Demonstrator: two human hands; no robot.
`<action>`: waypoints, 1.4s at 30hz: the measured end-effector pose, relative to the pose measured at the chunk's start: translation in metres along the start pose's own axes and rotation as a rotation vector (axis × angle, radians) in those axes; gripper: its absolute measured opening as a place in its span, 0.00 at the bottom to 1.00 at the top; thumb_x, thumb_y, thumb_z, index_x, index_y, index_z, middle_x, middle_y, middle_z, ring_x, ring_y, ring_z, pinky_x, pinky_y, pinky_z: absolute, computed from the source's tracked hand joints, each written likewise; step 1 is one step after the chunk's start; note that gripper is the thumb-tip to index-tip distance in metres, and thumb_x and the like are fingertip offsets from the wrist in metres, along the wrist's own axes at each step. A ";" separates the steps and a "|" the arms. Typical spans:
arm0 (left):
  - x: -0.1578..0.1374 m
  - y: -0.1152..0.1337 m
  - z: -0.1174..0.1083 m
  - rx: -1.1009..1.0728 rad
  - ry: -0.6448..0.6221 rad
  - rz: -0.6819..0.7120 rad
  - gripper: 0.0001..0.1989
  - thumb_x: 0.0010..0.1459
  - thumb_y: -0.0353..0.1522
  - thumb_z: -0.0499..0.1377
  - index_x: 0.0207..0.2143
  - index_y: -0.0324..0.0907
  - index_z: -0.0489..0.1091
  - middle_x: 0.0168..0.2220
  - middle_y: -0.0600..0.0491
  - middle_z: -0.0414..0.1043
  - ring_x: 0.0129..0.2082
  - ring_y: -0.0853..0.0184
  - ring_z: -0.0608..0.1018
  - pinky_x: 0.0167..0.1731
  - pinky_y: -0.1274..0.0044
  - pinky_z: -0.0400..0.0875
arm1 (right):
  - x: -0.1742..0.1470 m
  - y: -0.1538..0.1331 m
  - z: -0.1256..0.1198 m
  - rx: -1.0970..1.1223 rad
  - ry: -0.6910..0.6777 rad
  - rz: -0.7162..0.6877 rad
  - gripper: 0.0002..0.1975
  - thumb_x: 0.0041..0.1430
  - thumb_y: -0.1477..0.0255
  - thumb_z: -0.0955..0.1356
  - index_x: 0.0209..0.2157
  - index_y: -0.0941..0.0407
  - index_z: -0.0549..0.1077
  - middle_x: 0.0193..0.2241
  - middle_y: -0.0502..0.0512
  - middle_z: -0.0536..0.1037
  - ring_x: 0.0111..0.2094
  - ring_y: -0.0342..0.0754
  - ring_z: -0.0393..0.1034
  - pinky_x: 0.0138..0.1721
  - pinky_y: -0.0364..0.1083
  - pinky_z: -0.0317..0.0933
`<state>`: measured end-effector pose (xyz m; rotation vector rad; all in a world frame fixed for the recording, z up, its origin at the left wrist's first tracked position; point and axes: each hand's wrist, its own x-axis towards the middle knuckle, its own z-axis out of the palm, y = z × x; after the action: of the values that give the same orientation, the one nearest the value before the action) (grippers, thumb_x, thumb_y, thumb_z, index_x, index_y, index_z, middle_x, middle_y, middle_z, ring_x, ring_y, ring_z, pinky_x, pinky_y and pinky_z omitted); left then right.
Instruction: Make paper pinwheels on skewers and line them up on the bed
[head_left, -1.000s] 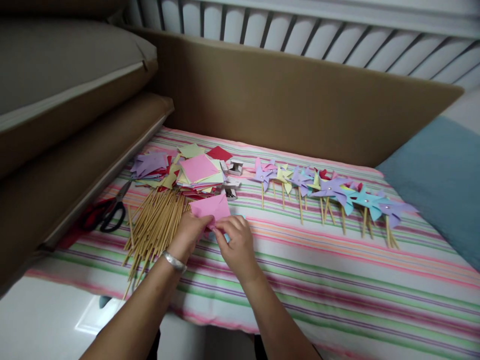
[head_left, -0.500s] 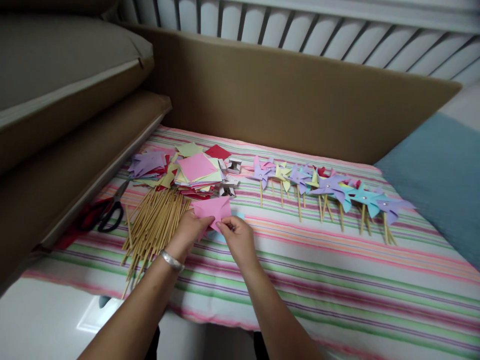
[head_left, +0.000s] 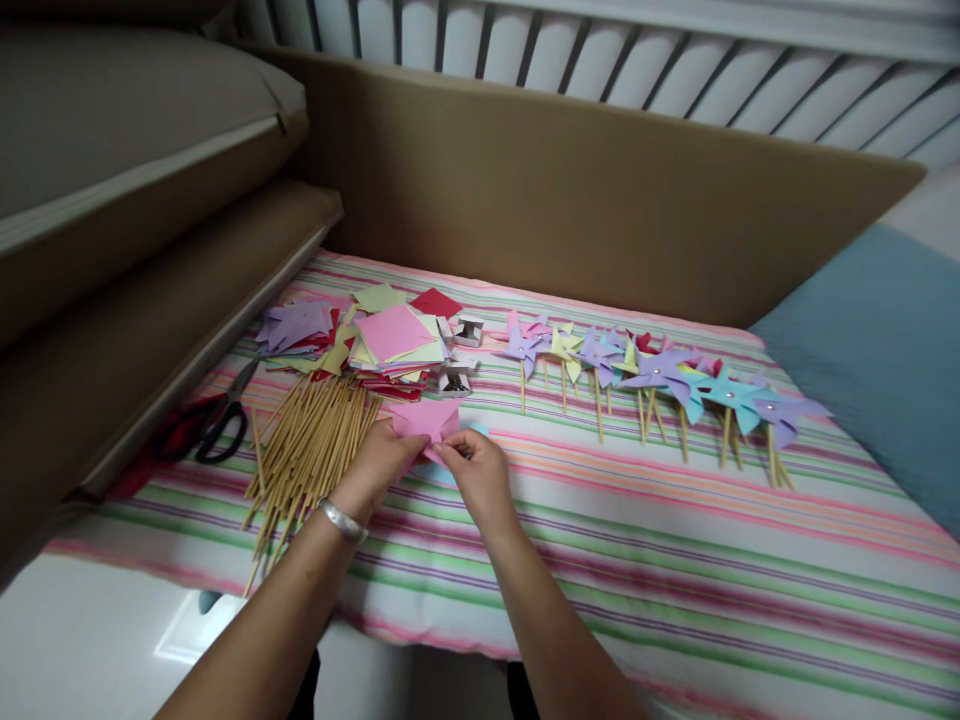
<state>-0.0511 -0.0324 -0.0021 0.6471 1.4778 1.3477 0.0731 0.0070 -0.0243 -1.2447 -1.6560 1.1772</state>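
A pink paper square (head_left: 424, 418) is pinched between my two hands, low over the striped cloth. My left hand (head_left: 384, 450), with a silver bangle at the wrist, grips its left side. My right hand (head_left: 474, 462) has thumb and finger closed on its near right edge. A bit of light blue paper (head_left: 442, 473) shows beneath the hands. To the left lies a heap of thin wooden sticks (head_left: 315, 450). Behind the hands is a stack of coloured paper squares (head_left: 397, 345), with small open boxes (head_left: 456, 380) at its right.
Finished paper pinwheels (head_left: 656, 372) on sticks lie in a row at the right. Scissors (head_left: 214, 420) rest at the left, beside stacked brown cushions (head_left: 225, 255). Cut paper pieces (head_left: 296, 325) sit behind the sticks. A brown panel (head_left: 562, 190) stands along the back.
The pink paper has tipped lower and its far edge has dropped slightly. Both hands keep hold of it in nearly the same place.
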 end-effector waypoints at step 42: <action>-0.003 -0.005 0.000 0.254 -0.359 0.027 0.03 0.39 0.25 0.58 0.21 0.38 0.71 0.18 0.57 0.69 0.19 0.72 0.67 0.22 0.80 0.59 | 0.001 -0.034 -0.053 -0.302 -0.373 -0.134 0.25 0.46 0.78 0.68 0.48 0.50 0.69 0.33 0.50 0.76 0.31 0.45 0.70 0.34 0.45 0.63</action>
<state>-0.0489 -0.0365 -0.0058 1.0179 1.3567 1.0054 0.1117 0.0169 0.0238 -1.1146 -2.2249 1.1569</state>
